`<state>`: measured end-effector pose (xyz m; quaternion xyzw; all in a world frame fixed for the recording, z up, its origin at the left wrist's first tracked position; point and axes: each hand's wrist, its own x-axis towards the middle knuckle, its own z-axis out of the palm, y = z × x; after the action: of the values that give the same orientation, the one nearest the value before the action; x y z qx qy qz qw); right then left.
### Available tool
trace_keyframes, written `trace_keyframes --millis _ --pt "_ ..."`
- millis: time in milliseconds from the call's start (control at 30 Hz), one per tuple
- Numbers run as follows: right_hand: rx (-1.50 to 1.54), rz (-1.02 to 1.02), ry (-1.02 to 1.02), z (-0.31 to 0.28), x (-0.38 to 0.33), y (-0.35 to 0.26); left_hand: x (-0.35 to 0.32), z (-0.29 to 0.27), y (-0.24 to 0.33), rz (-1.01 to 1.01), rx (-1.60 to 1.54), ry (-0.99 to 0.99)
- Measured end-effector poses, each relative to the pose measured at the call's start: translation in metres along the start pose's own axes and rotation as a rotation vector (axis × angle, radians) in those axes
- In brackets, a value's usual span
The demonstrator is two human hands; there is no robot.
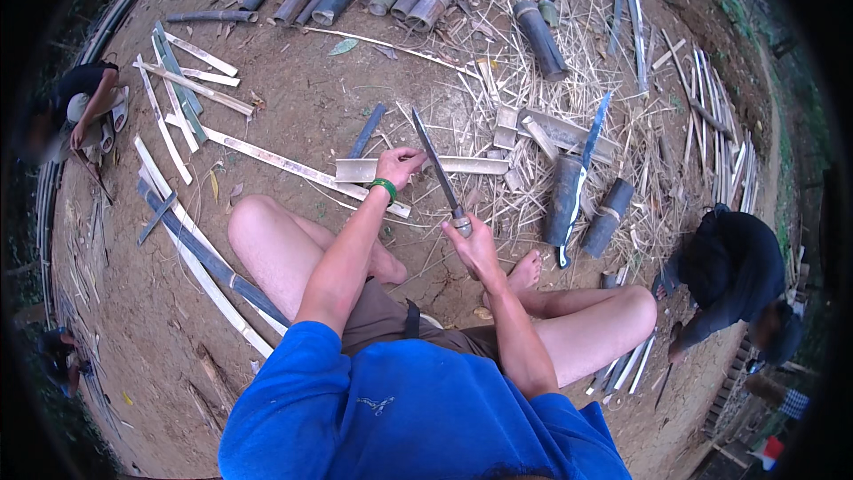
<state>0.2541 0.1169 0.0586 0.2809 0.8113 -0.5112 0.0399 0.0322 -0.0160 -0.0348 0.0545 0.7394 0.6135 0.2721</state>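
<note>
Knife [433, 153] wrapped in your right hand [478, 247] by its handle, blade angled away, crossing bamboo strip [475, 165]. Your left hand [400, 167] at strip, left of blade; finger closure partly hidden, can't tell. Strip lies crosswise ahead of you, right end near bamboo shavings [582, 80]. Probably light, stiff, smooth-skinned, sharp-edged; best gripped toward left end, fingertips clear of blade.

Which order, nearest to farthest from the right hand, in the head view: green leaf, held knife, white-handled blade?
From the right hand:
1. Held knife: in that hand, blade pointing up-left.
2. White-handled blade: to the hand's right, beyond the foot.
3. Green leaf: on the ground, far up-left.
</note>
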Motion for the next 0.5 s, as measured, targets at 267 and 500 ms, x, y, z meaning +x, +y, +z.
trace_keyframes --millis 267,500 --pt "-0.051 -0.046 0.003 -0.008 0.001 -0.005 -0.005 -0.001 0.005 -0.019 -0.107 0.001" --pt "-0.102 -0.060 0.019 -0.007 0.001 -0.005 -0.002 0.001 -0.001 -0.008 -0.118 -0.001"
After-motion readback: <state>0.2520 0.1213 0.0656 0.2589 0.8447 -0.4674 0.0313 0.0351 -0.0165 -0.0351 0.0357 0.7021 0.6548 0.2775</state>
